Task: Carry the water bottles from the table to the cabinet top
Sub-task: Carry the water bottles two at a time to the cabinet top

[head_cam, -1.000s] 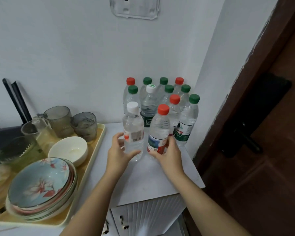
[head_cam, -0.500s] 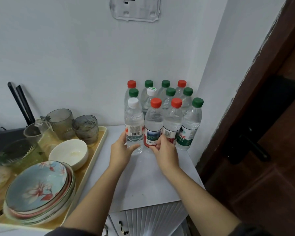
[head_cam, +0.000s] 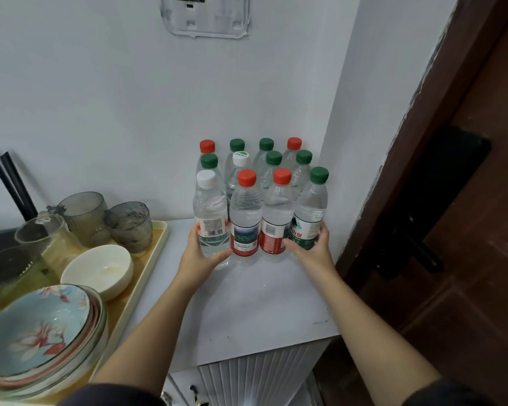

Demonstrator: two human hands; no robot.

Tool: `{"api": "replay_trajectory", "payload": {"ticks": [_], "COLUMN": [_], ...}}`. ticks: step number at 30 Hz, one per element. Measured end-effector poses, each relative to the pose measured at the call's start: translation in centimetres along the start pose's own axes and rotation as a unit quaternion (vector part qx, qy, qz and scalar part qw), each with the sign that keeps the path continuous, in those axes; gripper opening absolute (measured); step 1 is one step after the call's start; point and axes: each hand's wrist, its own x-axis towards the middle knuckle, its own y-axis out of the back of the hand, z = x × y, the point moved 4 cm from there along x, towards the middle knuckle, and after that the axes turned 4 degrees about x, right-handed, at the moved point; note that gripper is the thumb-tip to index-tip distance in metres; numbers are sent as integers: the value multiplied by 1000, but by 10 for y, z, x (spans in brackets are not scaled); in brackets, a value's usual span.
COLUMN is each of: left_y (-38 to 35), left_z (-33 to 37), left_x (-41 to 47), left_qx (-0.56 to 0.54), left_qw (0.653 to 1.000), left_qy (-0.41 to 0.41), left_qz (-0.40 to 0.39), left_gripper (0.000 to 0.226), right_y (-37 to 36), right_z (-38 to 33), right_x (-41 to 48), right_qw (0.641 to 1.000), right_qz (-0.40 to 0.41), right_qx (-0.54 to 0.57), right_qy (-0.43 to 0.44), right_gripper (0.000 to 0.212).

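My left hand grips the white-capped clear plastic bottle at 9 o'clock, right hand grips the green-capped bottle at 3, so an uneven shove probably topples the row lol.

tray: beige, lower left of frame, holds crockery
plates: stacked, blue w/ red-white flower, bottom left on the tray
bowl: white, just above the plates
glasses: 2 smoky tumblers side by side, tray's far end
jug: clear, left of the tumblers
wall cover: clear plastic, top centre
door: dark brown, right side, black handle
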Motion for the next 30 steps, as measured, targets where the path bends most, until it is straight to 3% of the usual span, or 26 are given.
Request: {"api": "replay_trajectory", "payload": {"ticks": [4,10,20,30], "left_y": [-2,-7,-7,-7], "left_z": [5,7,6,-1], "left_x": [4,3,5,8], "left_qx": [-18,-29,-1,33], "left_qw": [999,999,1000,999], "left_qy": [-16,-21,-13,10], "left_qz": [-36,-19,-15,31], "left_gripper": [95,76,81,97], "right_y": [-1,-5,-2,-2], "right_z": [13,15,8,15], "right_x": [14,22,21,21], "right_qw": [998,995,994,997], "right_qz": [-51,-95,-109,-68], "right_qx": [-12,-1,-19,-35], "right_qy": [-38,-11,4,2], "right_gripper": [102,103,86,84]}}
